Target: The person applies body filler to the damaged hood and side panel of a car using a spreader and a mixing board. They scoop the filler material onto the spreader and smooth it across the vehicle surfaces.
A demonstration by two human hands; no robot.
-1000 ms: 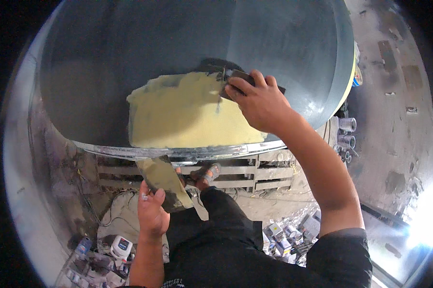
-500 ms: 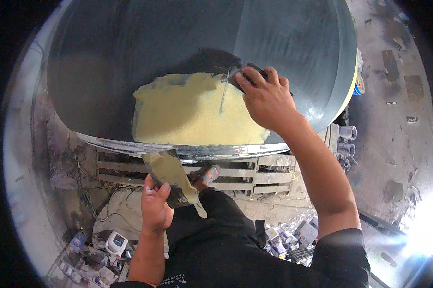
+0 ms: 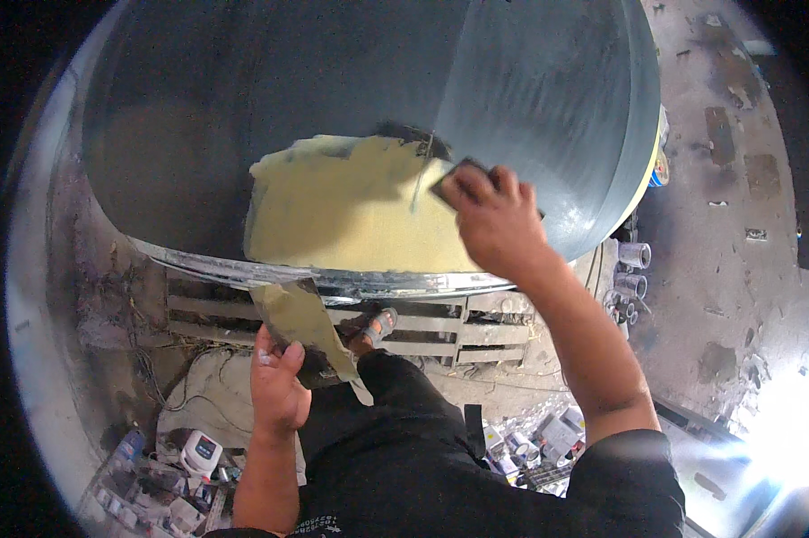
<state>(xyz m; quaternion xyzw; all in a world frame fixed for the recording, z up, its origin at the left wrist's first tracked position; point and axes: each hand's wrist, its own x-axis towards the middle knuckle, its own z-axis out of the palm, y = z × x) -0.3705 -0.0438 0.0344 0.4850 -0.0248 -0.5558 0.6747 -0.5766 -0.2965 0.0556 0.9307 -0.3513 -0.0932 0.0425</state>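
A large dark grey curved shell (image 3: 351,72) fills the upper part of the view. Near its lower edge it bears a broad patch of yellow filler (image 3: 333,215), with a thin raised streak at the patch's upper right. My right hand (image 3: 503,224) is closed round a dark flat spreader (image 3: 447,183), held at the right border of the patch; whether its edge touches the surface I cannot tell. Below the shell's rim, my left hand (image 3: 279,381) grips a flat board (image 3: 301,314) smeared with yellow filler, tilted, its far end close to the rim.
A slatted wooden pallet (image 3: 422,332) lies under the rim, with my sandalled foot (image 3: 382,325) beside it. Several metal cans (image 3: 633,255) stand at the right. A white device (image 3: 201,455) and clutter sit at lower left, with more cans and boxes (image 3: 521,444) at lower right.
My right hand and the spreader have moved down a little from the patch's upper right corner. My left hand still holds the board; the whole view has shifted slightly.
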